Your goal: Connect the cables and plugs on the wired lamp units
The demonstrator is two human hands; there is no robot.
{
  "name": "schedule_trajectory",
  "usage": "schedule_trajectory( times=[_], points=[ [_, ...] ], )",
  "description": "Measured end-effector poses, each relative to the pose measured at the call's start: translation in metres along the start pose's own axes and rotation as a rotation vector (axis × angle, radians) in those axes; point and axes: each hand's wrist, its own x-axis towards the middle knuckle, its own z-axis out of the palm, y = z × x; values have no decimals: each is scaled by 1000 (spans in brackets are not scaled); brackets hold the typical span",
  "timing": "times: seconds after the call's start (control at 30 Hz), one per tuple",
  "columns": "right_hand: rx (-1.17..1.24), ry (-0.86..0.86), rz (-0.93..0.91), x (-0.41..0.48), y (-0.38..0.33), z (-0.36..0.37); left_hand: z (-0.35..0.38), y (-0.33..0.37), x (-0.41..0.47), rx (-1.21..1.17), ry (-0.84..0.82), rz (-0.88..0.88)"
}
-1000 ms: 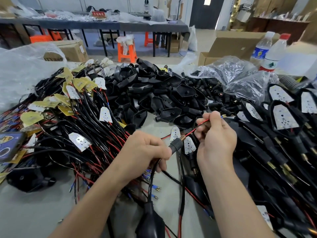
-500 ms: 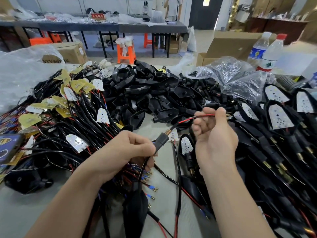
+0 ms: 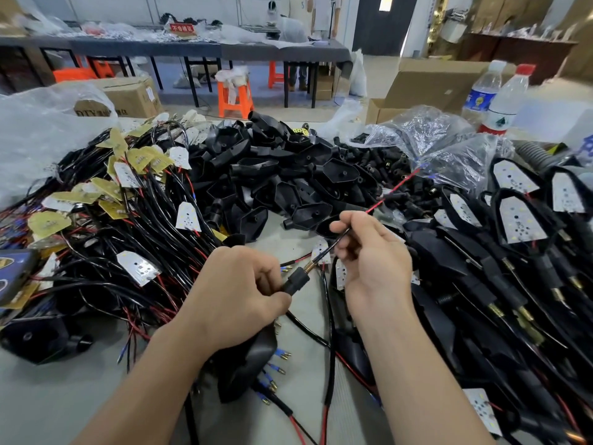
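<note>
connector (image 3: 296, 281): matt black rubber, brass tip | housings (image 3: 256, 168): glossy plastic | bags (image 3: 417, 130): clear film

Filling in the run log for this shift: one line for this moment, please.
left hand: grips black plug | right hand: pinches red-black wire | wire meets plug's brass end | lamp housing under left hand

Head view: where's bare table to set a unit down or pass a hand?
Biggest free patch: near-left table, bordered by the wire tangle above and the left forearm. A small gap lies between the black housing pile, the left hand and the right hand. Crowded: the right side, stacked with assembled lamps; loose cables cross between the forearms.
</note>
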Motion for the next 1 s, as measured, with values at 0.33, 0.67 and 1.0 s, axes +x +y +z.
schedule_trajectory(
  times=[0.33,0.67,1.0],
  points=[
    [-175,-173,130,-2,-3,-2,13,-2,3,-38,264,-77],
    [-105,-265,-8,-10,-7,3,6,-4,9,-329,176,-138],
    [28,-358,20,-11,-17,-3,5,-14,7,-95,337,-4]
  ],
)
